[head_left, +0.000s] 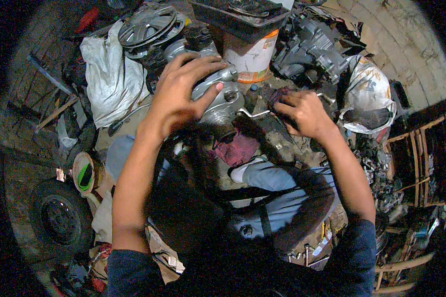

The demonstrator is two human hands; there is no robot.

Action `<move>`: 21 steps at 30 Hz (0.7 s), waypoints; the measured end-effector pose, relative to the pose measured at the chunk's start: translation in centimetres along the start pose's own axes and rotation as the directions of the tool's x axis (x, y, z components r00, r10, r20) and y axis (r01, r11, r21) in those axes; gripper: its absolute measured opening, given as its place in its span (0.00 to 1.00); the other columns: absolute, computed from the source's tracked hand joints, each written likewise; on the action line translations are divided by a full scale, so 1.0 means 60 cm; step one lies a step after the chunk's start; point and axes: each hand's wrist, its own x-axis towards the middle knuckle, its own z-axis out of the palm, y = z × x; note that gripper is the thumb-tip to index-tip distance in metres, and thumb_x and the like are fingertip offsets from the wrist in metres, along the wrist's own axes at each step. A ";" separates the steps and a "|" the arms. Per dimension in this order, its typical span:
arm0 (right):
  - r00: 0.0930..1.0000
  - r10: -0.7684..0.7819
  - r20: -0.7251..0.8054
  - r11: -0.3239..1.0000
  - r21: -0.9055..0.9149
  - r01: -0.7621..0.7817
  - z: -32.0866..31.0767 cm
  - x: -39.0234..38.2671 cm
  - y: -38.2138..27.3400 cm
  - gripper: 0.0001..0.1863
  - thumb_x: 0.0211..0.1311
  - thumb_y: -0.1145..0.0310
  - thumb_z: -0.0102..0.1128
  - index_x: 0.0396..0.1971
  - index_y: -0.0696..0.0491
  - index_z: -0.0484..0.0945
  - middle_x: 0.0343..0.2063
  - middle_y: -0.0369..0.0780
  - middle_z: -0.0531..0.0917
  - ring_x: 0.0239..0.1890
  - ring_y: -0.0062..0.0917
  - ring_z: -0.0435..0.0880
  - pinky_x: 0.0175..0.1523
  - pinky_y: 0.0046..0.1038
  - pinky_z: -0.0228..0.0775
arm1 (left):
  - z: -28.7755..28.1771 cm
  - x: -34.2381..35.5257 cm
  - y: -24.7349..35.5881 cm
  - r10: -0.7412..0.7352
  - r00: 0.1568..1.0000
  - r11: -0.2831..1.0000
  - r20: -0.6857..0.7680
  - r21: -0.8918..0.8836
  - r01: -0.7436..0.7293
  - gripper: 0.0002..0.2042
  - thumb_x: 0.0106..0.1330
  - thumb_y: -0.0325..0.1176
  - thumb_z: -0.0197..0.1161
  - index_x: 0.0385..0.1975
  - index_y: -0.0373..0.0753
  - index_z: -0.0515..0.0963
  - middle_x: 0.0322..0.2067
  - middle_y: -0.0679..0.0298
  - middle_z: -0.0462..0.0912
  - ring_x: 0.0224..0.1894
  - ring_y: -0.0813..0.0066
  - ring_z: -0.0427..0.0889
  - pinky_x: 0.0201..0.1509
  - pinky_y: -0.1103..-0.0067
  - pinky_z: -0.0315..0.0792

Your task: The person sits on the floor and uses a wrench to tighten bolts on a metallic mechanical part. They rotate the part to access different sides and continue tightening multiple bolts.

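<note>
A silver metal engine casing (220,106) with rounded, machined faces stands on the ground in front of me. Across its upper left side lies my left hand (186,81), fingers stretched out and thumb spread apart. A thin bent metal lever (255,114) sticks out from the casing toward the right. Beyond the lever's end, my right hand (302,114) is closed, its curled fingers on a dark, dirty rag (281,96). Part of that rag is hidden by the fingers. Nearer to me, a dark red cloth (238,148) lies crumpled on the ground.
Behind the casing stands a white bucket (248,62) under a black tray (238,24). A wheel rim (148,27) and a white sack (111,79) are at the left; another engine block (309,47) and an open sack (369,94) at the right. A tyre (62,218) lies lower left.
</note>
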 end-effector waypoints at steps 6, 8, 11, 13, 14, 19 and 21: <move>1.000 -0.020 -0.022 0.997 0.077 0.022 0.034 -0.008 0.028 0.16 0.43 0.69 0.66 0.36 0.51 0.80 0.25 0.43 0.79 0.30 0.42 0.80 0.33 0.42 0.70 | 0.005 0.009 0.010 0.062 0.996 0.998 -0.064 0.033 -0.060 0.18 0.59 0.32 0.67 0.51 0.41 0.82 0.54 0.58 0.82 0.56 0.52 0.76 0.64 0.63 0.68; 0.994 -0.027 -0.105 0.990 0.134 0.041 0.046 -0.008 0.029 0.14 0.45 0.70 0.66 0.36 0.52 0.81 0.25 0.43 0.79 0.30 0.41 0.80 0.33 0.41 0.71 | -0.002 0.011 0.014 0.075 0.996 0.996 -0.055 0.062 -0.071 0.18 0.59 0.31 0.67 0.51 0.40 0.81 0.54 0.57 0.82 0.56 0.51 0.76 0.64 0.63 0.68; 0.995 0.047 -0.085 0.974 0.226 -0.027 0.055 -0.007 0.024 0.10 0.49 0.71 0.66 0.34 0.54 0.81 0.27 0.45 0.81 0.32 0.42 0.81 0.35 0.41 0.73 | -0.003 0.008 0.013 0.042 0.999 0.997 -0.016 0.063 -0.041 0.20 0.60 0.31 0.67 0.53 0.41 0.80 0.57 0.58 0.80 0.59 0.50 0.74 0.67 0.63 0.65; 0.992 0.090 -0.092 0.944 0.327 -0.055 0.085 -0.013 0.027 0.09 0.52 0.72 0.65 0.34 0.55 0.81 0.29 0.46 0.83 0.34 0.42 0.83 0.38 0.40 0.75 | -0.012 0.007 0.022 -0.006 0.999 0.999 0.036 0.050 0.004 0.21 0.60 0.30 0.65 0.56 0.42 0.79 0.60 0.61 0.78 0.63 0.51 0.71 0.70 0.63 0.61; 0.982 0.120 -0.147 0.920 0.388 -0.055 0.107 -0.017 0.028 0.07 0.53 0.72 0.64 0.33 0.56 0.81 0.31 0.46 0.83 0.35 0.42 0.83 0.40 0.39 0.75 | -0.011 0.007 0.022 -0.006 0.999 0.999 0.037 0.043 0.005 0.21 0.60 0.30 0.66 0.56 0.42 0.79 0.60 0.61 0.78 0.63 0.51 0.71 0.70 0.63 0.61; 0.916 0.395 -0.070 0.749 0.602 -0.277 0.252 -0.041 -0.023 0.13 0.61 0.67 0.64 0.44 0.55 0.84 0.43 0.48 0.86 0.48 0.42 0.83 0.57 0.39 0.73 | -0.010 0.011 0.018 0.005 0.999 1.000 0.041 0.024 -0.006 0.22 0.59 0.30 0.66 0.56 0.42 0.79 0.61 0.61 0.78 0.63 0.51 0.70 0.70 0.63 0.61; 0.865 0.494 0.091 0.433 0.836 -0.336 0.296 -0.032 -0.075 0.14 0.64 0.65 0.64 0.45 0.56 0.84 0.46 0.47 0.85 0.52 0.40 0.82 0.61 0.39 0.70 | -0.007 0.011 0.018 0.024 1.000 0.999 0.005 0.029 -0.024 0.21 0.58 0.30 0.68 0.54 0.42 0.79 0.58 0.59 0.80 0.60 0.51 0.73 0.68 0.63 0.63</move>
